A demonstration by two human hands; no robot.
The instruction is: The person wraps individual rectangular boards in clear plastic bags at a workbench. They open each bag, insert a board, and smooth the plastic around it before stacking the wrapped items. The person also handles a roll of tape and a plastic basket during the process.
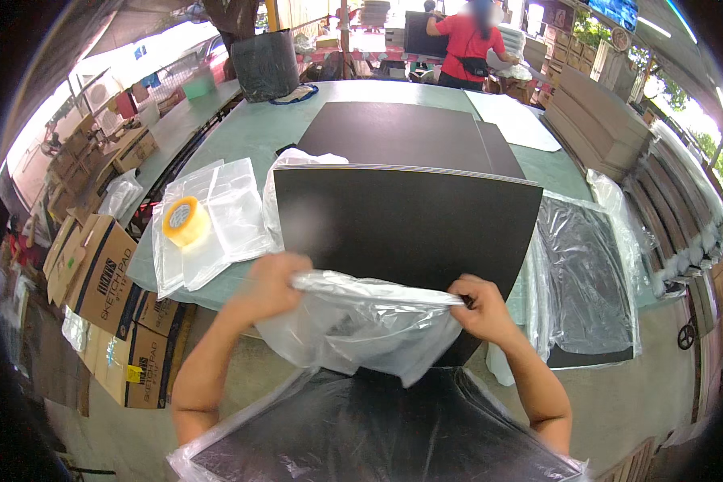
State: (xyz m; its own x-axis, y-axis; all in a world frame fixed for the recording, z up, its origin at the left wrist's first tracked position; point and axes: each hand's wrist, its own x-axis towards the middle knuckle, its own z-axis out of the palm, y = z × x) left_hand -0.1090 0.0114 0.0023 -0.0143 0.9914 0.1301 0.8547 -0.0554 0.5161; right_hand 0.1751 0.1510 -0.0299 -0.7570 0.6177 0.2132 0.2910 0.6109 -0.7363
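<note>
A clear plastic bag is stretched sideways between my two hands, its upper edge bunched. My left hand, slightly blurred, is closed on the left end of that edge. At the right end my right hand grips the plastic, with the fingers curled. Right behind the bag a large black board stands tilted up, its lower part partly hidden by the plastic. Close to my body, below the bag, lies a dark sheet covered in clear plastic.
More black boards lie flat on the green table. A roll of yellowish tape rests on clear bags to the left. Plastic-covered black boards lie right. Cardboard boxes are stacked left. A person in red stands beyond.
</note>
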